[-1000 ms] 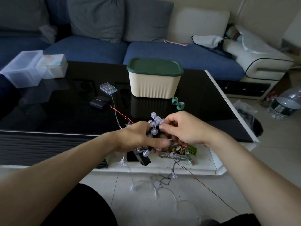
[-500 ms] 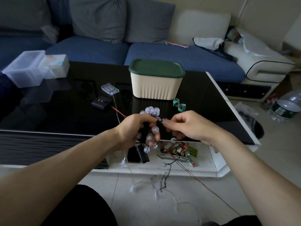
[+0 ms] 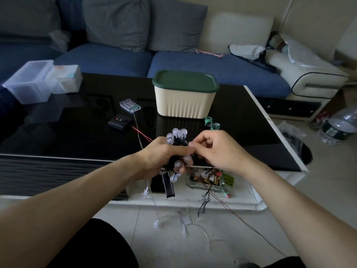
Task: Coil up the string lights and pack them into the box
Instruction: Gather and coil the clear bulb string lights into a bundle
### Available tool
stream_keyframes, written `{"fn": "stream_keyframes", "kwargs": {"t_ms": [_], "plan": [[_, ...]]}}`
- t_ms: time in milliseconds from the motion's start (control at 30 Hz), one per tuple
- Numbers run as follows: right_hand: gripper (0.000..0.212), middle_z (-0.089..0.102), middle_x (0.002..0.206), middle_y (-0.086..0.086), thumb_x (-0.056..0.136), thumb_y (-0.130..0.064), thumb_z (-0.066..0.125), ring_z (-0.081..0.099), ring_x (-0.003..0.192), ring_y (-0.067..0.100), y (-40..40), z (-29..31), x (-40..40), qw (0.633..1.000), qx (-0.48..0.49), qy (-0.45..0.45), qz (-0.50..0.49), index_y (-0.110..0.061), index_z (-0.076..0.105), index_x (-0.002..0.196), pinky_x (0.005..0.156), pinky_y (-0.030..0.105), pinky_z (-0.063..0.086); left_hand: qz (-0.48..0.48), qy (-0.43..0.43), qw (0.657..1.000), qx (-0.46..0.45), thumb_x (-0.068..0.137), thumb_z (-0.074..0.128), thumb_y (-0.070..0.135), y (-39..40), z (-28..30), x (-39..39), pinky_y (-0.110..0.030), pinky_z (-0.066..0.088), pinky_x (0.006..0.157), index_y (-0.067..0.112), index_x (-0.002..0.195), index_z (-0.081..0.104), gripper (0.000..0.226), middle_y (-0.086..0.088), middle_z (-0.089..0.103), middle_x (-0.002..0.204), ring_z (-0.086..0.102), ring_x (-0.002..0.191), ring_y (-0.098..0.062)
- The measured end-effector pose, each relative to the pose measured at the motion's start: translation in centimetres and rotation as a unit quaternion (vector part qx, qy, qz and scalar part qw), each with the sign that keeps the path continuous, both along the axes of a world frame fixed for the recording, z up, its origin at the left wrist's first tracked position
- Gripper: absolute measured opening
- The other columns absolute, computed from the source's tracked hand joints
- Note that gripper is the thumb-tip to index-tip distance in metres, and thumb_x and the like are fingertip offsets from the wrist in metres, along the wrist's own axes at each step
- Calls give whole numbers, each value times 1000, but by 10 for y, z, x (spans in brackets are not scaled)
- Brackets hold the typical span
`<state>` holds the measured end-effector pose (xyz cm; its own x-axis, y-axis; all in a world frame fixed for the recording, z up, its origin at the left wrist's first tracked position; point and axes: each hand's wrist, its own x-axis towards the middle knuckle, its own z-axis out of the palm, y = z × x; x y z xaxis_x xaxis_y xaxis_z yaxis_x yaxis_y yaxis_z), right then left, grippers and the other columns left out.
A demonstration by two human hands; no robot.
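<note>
Head camera is looking down over a black glass coffee table [image 3: 58, 136], and going from the left edge, two clear plastic boxes [image 3: 38, 82] are sitting at the upper left. Toward the middle, a clear battery case [image 3: 129, 106] and a black controller box [image 3: 119, 122] are lying on the glass, with thin red wires running from the controller toward the hands. At centre frame the left hand [image 3: 164, 157] is curling its fingers around a bundle of globe string lights [image 3: 176, 135], bulbs poking out above and below the fist. Just behind, at upper centre, the cream box with the green lid [image 3: 185, 95] is standing closed. Right of the bundle, the right hand [image 3: 216, 149] is pinching the strand between thumb and fingertips, touching the left thumb. Two green ties [image 3: 211, 123] are lying just beside the box. Below, loose strand [image 3: 204, 198] is hanging down to the tiled floor.

Coiling seems to be under way, not finished. Next, the right hand is likely needing to draw up more of the slack and lay another loop into the left grip, keeping the wire untangled; the lid is not yet off.
</note>
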<state>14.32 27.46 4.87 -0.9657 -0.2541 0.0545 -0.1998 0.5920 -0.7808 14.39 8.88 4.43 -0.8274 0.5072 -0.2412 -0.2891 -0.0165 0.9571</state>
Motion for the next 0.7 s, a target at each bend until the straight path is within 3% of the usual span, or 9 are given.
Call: {"fn": "stream_keyframes", "kwargs": {"t_ms": [100,200,333,433,533,633,700], "plan": [[10,66,72,-3,89,-25,75,56,55,0,-1,-2,-2,998,-56,13,-25,-18,67,88,55,19,43,11,-9,1000,9,85,66,15,-2,1,-4,-23,43,49,13,58,60,28,-4,47,57,41,46,-14],[8,68,75,0,87,-19,78,60,63,8,1,-2,-3,997,-68,38,-1,-17,70,85,61,25,49,-25,-17,1000,-3,82,65,22,-5,1,-5,-25,41,53,10,63,50,27,-2,41,53,40,46,-15],[3,74,86,5,87,-17,77,69,80,24,-1,0,0,996,-63,56,20,-15,75,88,76,33,56,-34,-1,999,-1,82,68,19,-7,-2,-4,-26,50,60,-2,75,62,22,-12,59,64,56,55,-20],[8,76,88,-3,91,-12,72,71,85,12,1,2,0,997,-55,48,30,-18,77,95,79,23,56,-37,-4,999,22,80,67,9,-9,-3,-4,-28,54,65,0,86,68,11,-15,70,84,64,63,-20],[15,74,86,-6,94,-6,67,68,75,-2,1,3,0,997,-68,12,46,-19,74,100,67,12,50,-36,8,999,16,82,64,4,-8,-4,-4,-27,52,63,0,87,68,8,-17,71,88,64,63,-18],[8,68,80,1,89,-10,75,62,60,1,0,2,-2,994,-110,21,4,-14,68,91,54,12,47,-29,1,999,24,89,61,3,-8,-1,-5,-23,47,58,1,83,67,9,-13,69,79,60,56,-15],[16,68,75,3,83,-24,80,63,60,6,2,2,-4,994,-108,24,-19,-14,68,86,53,18,50,-36,9,999,17,93,57,7,-9,3,-4,-22,42,56,0,80,64,16,-7,66,66,55,51,-12]]}}
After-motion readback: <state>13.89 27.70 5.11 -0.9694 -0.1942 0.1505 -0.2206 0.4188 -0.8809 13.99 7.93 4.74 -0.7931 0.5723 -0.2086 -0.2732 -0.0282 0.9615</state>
